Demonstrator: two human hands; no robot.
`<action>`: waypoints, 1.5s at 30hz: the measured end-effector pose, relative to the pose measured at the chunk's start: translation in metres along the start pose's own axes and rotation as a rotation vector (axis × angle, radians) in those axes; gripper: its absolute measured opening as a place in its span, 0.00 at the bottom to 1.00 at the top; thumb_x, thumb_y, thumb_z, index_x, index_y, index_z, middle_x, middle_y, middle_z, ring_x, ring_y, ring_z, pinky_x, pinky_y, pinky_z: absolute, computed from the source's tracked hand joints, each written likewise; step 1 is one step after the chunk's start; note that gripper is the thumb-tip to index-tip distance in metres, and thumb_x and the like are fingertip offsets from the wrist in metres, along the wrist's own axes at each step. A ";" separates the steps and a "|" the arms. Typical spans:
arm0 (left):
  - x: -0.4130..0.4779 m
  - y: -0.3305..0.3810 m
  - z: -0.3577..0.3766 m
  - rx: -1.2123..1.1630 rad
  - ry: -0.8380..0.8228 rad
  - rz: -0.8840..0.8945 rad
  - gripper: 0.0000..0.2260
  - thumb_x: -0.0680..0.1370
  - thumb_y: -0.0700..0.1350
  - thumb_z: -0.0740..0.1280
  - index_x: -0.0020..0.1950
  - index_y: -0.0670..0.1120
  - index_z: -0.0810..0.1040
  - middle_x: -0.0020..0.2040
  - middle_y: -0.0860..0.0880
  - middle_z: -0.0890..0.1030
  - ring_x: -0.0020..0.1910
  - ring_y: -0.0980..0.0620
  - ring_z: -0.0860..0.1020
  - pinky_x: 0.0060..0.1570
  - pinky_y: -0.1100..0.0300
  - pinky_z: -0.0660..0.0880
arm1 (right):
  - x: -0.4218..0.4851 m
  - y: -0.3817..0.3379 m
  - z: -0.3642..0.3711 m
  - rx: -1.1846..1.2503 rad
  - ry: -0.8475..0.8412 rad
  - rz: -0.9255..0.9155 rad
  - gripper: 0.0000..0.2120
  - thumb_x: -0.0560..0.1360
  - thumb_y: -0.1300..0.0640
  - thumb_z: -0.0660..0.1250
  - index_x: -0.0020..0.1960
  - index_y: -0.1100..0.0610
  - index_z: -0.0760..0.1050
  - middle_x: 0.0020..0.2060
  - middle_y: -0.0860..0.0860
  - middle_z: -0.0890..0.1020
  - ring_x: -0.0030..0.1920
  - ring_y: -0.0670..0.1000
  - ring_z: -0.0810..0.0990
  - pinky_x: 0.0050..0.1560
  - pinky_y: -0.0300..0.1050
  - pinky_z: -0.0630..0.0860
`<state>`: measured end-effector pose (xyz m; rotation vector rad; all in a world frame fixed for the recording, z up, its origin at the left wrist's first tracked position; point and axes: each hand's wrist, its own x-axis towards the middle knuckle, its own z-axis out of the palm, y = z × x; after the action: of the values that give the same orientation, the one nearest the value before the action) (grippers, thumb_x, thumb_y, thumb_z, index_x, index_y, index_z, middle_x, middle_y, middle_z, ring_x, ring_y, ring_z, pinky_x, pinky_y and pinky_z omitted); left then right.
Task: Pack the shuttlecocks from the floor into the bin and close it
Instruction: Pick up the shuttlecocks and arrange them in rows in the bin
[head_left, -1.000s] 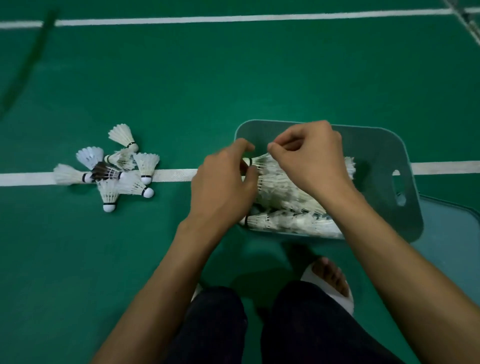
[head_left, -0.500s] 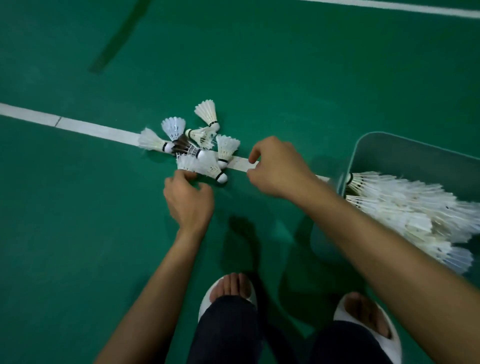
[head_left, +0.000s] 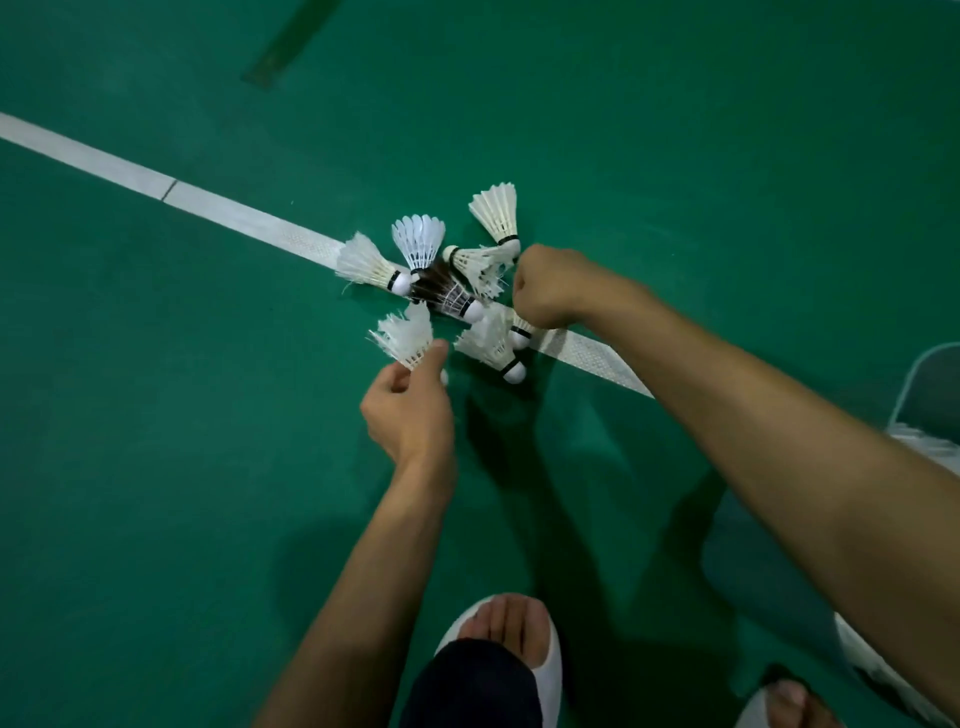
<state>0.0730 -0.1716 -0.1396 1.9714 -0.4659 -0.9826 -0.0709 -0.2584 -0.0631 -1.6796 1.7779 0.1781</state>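
A cluster of several shuttlecocks (head_left: 457, 280) lies on the green floor across a white court line; most are white, one is dark-feathered (head_left: 441, 291). My left hand (head_left: 408, 410) pinches the base of a white shuttlecock (head_left: 405, 338) at the cluster's near left edge. My right hand (head_left: 550, 291) has its fingers curled down at the cluster's right side, over a white shuttlecock (head_left: 511, 327); whether it holds it is hidden. Only a corner of the grey-green bin (head_left: 930, 379) shows at the right edge, with white feathers (head_left: 930, 447) inside.
The white court line (head_left: 171, 189) runs diagonally from upper left to right under the pile. My feet in white slides (head_left: 540, 660) stand near the bottom. A dark strip (head_left: 291, 41) lies on the floor at the top.
Both hands left the bin and reached left to the floor pile. The view swung left, pushing the bin to the right edge. My left hand has picked up a white shuttlecock.
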 end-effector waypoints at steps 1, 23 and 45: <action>-0.007 0.000 0.005 -0.035 -0.061 0.007 0.17 0.68 0.52 0.79 0.34 0.44 0.75 0.31 0.51 0.78 0.31 0.48 0.73 0.38 0.54 0.72 | 0.000 0.000 0.000 0.022 0.017 -0.002 0.12 0.76 0.68 0.58 0.35 0.59 0.68 0.33 0.55 0.71 0.37 0.56 0.71 0.34 0.45 0.67; -0.223 0.083 0.027 0.229 -0.593 0.907 0.12 0.67 0.59 0.77 0.39 0.60 0.75 0.54 0.54 0.71 0.58 0.52 0.76 0.58 0.50 0.79 | -0.273 0.150 -0.087 0.575 1.181 0.198 0.05 0.64 0.57 0.73 0.35 0.49 0.79 0.36 0.46 0.84 0.39 0.45 0.85 0.43 0.47 0.83; -0.329 0.002 0.068 0.788 -0.914 1.050 0.17 0.67 0.51 0.81 0.51 0.46 0.85 0.56 0.48 0.74 0.59 0.48 0.75 0.55 0.60 0.69 | -0.334 0.303 0.038 0.640 0.808 0.981 0.06 0.72 0.64 0.69 0.47 0.59 0.84 0.38 0.54 0.81 0.40 0.56 0.77 0.46 0.42 0.74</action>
<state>-0.1838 -0.0005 -0.0073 1.3173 -2.3773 -0.9581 -0.3575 0.0887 -0.0125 -0.3060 2.7187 -0.6727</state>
